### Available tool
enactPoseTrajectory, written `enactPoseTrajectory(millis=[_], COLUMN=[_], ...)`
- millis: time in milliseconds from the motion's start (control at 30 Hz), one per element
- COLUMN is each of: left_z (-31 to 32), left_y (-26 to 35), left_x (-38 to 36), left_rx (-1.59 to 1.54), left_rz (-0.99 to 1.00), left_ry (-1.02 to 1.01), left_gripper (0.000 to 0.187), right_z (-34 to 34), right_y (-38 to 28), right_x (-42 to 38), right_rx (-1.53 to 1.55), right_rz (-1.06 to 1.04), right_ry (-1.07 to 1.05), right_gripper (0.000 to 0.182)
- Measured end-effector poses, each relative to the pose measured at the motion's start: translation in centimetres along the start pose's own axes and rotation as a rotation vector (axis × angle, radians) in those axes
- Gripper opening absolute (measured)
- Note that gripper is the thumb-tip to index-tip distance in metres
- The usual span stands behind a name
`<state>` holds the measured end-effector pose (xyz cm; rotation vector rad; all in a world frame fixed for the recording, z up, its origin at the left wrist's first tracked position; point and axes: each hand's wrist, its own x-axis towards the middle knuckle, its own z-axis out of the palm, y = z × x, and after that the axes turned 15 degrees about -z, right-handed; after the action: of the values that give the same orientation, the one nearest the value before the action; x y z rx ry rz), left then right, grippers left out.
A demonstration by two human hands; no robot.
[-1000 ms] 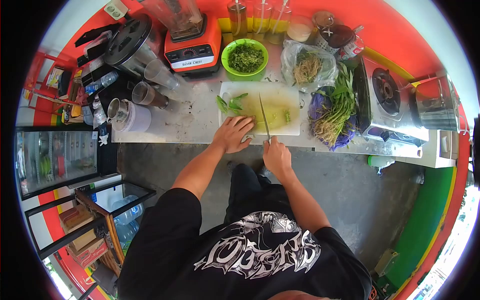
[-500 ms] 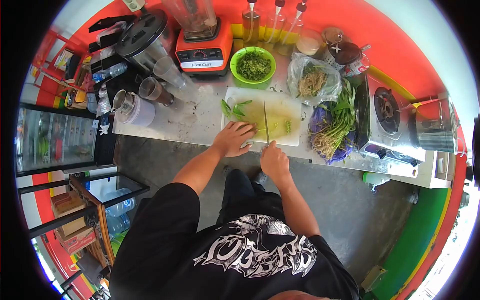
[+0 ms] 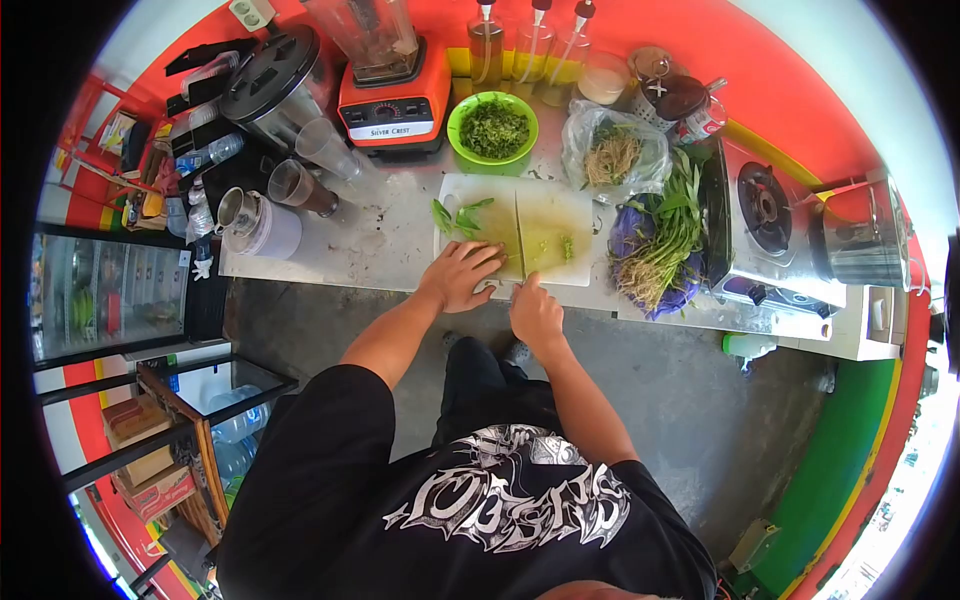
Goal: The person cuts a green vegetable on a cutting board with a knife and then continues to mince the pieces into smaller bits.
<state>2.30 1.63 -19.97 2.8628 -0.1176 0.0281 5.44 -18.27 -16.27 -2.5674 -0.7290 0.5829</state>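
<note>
My right hand grips the handle of a knife, its blade lying across the white cutting board. Just left of the blade, my left hand presses down on green herbs at the board's near edge. A few whole green leaves lie at the board's left side. A small pile of chopped bits sits to the right of the blade.
A green bowl of chopped herbs stands behind the board, beside an orange blender. A bag of roots and a bunch of greens lie to the right, next to a gas stove. Cups and a jug stand left.
The knife blade has shifted slightly left along the herbs, closer to my left hand's fingers. Both hands stay at the board's near edge; the view has shifted a little.
</note>
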Motion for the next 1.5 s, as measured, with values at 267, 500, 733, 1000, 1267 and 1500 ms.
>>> enactPoseTrajectory(millis=[267, 500, 733, 1000, 1267, 1500], left_z=[-0.4, -0.5, -0.5, -0.1, -0.4, -0.2], left_y=[0.1, 0.1, 0.2, 0.0, 0.3, 0.1], left_x=[-0.1, -0.1, -0.1, 0.0, 0.1, 0.2], left_rx=[0.034, 0.046, 0.02, 0.038, 0.012, -0.019], left_rz=[-0.003, -0.008, -0.004, 0.008, -0.004, -0.006], left_ry=[-0.008, -0.02, -0.005, 0.026, 0.025, 0.02], left_gripper=[0.058, 0.054, 0.055, 0.055, 0.056, 0.056], right_z=[0.2, -1.2, 0.2, -0.6, -1.0, -0.2], right_y=[0.4, 0.1, -0.2, -0.4, -0.7, -0.3], right_x=[-0.2, 0.1, 0.9, -0.5, -0.2, 1.1], right_rx=[-0.06, -0.061, 0.042, -0.011, 0.015, 0.062], right_rz=[-0.052, -0.058, 0.002, -0.04, -0.082, -0.043], right_ry=[-0.004, 0.004, 0.012, -0.035, 0.005, 0.018], right_gripper=[0.033, 0.037, 0.035, 0.034, 0.036, 0.036])
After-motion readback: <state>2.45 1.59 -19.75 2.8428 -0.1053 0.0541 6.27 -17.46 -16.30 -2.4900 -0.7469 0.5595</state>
